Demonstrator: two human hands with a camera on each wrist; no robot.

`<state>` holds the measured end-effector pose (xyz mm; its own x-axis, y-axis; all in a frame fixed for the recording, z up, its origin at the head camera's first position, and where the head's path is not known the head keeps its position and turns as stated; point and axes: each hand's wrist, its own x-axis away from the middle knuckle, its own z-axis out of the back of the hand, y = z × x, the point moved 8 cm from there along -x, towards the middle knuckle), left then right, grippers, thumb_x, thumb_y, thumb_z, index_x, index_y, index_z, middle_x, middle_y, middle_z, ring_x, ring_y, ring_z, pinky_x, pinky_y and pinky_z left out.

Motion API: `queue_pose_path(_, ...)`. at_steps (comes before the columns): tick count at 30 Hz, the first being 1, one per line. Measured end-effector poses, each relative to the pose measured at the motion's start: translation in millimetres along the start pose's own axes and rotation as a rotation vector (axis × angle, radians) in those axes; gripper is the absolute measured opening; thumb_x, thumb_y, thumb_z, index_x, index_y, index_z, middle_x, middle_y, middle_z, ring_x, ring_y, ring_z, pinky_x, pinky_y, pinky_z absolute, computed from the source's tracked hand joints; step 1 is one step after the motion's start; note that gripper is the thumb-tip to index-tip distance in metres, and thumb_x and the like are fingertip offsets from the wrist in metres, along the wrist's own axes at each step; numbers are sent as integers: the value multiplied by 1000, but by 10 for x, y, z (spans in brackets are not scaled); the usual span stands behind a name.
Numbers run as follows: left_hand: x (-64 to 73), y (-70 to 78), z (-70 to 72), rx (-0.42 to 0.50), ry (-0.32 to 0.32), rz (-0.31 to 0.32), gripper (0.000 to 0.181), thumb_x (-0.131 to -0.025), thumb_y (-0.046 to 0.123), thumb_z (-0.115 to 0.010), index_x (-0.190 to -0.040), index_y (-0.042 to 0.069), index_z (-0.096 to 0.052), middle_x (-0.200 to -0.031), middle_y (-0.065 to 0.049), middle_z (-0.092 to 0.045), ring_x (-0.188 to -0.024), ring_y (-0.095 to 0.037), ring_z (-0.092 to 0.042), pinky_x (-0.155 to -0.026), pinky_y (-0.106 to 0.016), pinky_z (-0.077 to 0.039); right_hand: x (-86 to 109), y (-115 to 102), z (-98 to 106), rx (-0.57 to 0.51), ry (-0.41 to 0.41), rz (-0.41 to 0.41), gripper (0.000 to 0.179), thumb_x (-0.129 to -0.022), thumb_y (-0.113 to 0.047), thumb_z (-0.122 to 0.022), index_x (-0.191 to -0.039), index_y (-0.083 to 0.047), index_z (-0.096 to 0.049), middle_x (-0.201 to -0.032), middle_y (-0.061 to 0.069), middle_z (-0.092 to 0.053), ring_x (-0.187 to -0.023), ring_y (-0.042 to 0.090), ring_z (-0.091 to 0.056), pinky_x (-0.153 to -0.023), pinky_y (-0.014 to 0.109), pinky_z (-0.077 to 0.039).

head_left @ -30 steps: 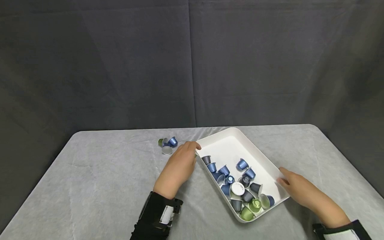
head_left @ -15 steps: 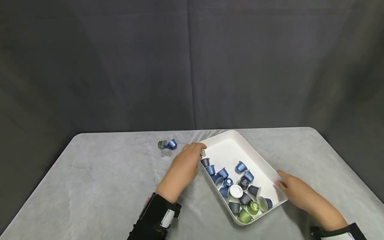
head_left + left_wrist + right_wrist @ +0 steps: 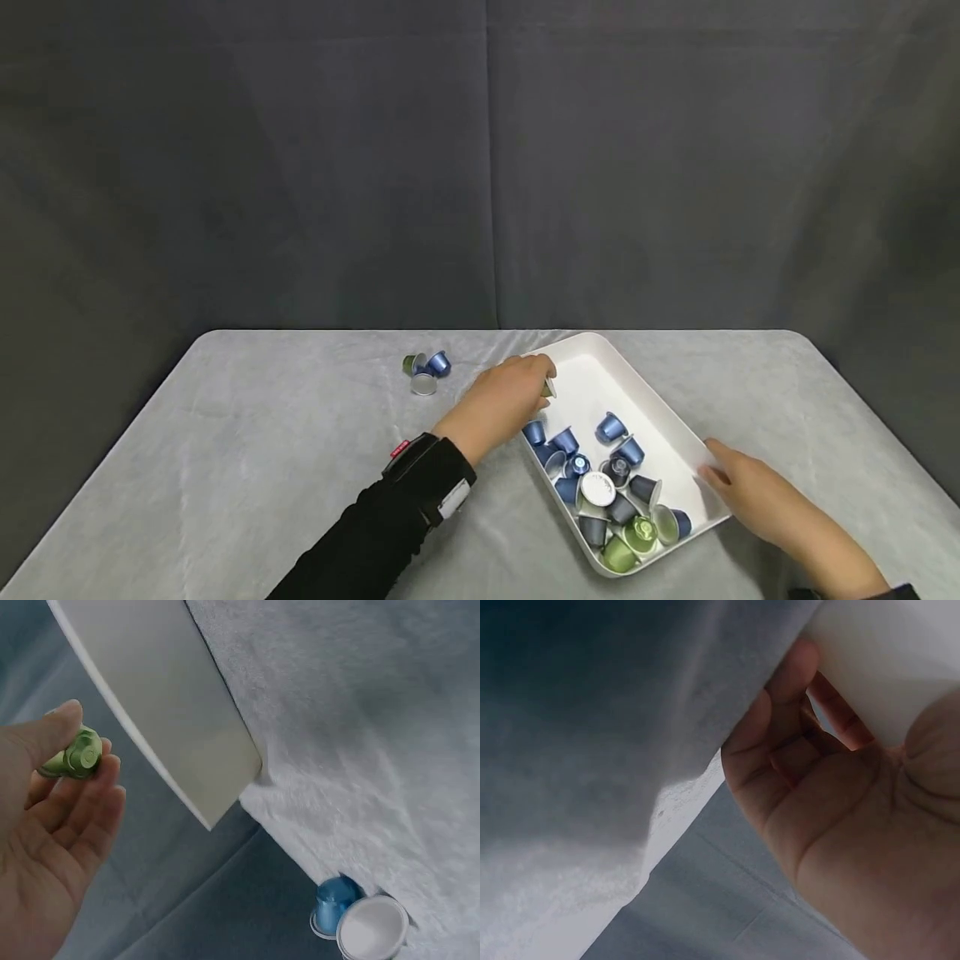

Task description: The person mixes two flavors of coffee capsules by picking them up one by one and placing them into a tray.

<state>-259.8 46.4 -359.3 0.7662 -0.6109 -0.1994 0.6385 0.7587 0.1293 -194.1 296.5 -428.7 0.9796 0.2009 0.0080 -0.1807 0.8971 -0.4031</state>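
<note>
My left hand (image 3: 504,402) is over the left side of a white tray (image 3: 592,371), pinching a green coffee capsule (image 3: 81,757) between thumb and fingers. In the left wrist view the capsule is apart from the tray's wall. At the tray's right edge, my right hand (image 3: 768,496) grips the rim, its thumb on the inner side and its fingers outside. Heaped toward the near end of the tray are several capsules: blue ones (image 3: 611,427), dark grey ones (image 3: 592,530), green ones (image 3: 619,553) and one showing a white lid (image 3: 597,489).
To the left of the tray, a small cluster of capsules lies on the grey cloth-covered table (image 3: 285,450), among them a blue capsule (image 3: 439,363), a green capsule (image 3: 409,364) and one with a silver lid up (image 3: 423,383). A dark curtain (image 3: 480,167) hangs behind the table.
My left hand has moved right, from the tray's left edge to over its inside, carrying the green capsule. The right hand stays on the rim, and the tray has hardly moved.
</note>
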Motion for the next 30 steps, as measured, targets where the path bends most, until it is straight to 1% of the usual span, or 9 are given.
queue_pose_path(1, -42, 19, -17, -11, -10, -13, 32, -95, 23, -69, -123, 9, -60, -116, 0, -66, -106, -18, -63, -85, -31, -52, 8, 3, 11, 8, 7, 0, 34, -98, -7, -56, -123, 16, -50, -104, 32, -65, -101, 51, -61, -86, 62, -47)
queue_pose_path(4, -167, 70, -45, -26, -51, -58, 29, -96, 19, -67, -123, 10, -61, -118, 1, -66, -107, -16, -62, -88, -27, -51, 26, 8, 44, 26, 26, 3, 30, -98, -6, -57, -119, 14, -52, -99, 28, -65, -97, 48, -63, -85, 62, -48)
queue_pose_path(6, -240, 79, -73, -28, -86, -81, 26, -97, 15, -65, -122, 10, -61, -119, 1, -66, -107, -15, -62, -89, -25, -50, 37, -3, 53, 24, 36, 6, 19, -98, -6, -57, -112, 8, -54, -88, 19, -64, -89, 38, -64, -81, 58, -50)
queue_pose_path(8, -287, 72, -108, -28, -129, -97, 25, -98, 11, -62, -123, 10, -61, -119, 1, -66, -107, -15, -63, -89, -24, -49, 48, -21, 49, 17, 40, 17, 8, -98, -5, -58, -103, 0, -53, -75, 6, -55, -80, 25, -59, -74, 51, -51)
queue_pose_path(10, -314, 55, -143, -41, -163, -108, 24, -98, 8, -60, -122, 9, -62, -119, 0, -67, -106, -14, -63, -89, -24, -50, 48, -43, 38, 16, 38, 25, 7, -97, -4, -58, -100, -2, -53, -70, 1, -48, -75, 20, -53, -70, 46, -49)
queue_pose_path(16, -322, 4, -189, -137, -183, -143, 17, -97, 11, -65, -114, 10, -64, -109, 1, -69, -99, -14, -66, -82, -25, -52, 1, -87, 22, 30, 45, 35, 15, -96, -4, -59, -107, 4, -54, -73, 0, -51, -77, 20, -55, -73, 49, -50)
queue_pose_path(22, -283, -13, -263, -204, -212, -196, 27, -90, 20, -74, -115, 12, -65, -111, 1, -70, -100, -15, -66, -85, -26, -52, -34, -116, -24, -5, 20, 36, 10, -96, -4, -58, -102, 0, -52, -69, -2, -42, -73, 18, -49, -68, 43, -47)
queue_pose_path(27, -266, -9, -303, -248, -212, -225, 27, -86, 28, -77, -106, 13, -66, -100, 3, -71, -90, -13, -66, -81, -26, -52, -43, -127, -27, -13, 6, 35, 17, -96, -5, -58, -109, 6, -53, -80, 4, -58, -80, 22, -58, -74, 49, -51)
queue_pose_path(30, -272, -24, -285, -258, -209, -222, 28, -85, 30, -77, -106, 14, -67, -100, 2, -71, -90, -13, -67, -80, -26, -52, -62, -127, -24, -7, 9, 38, 16, -96, -5, -59, -108, 5, -53, -75, 3, -54, -78, 22, -56, -73, 48, -51)
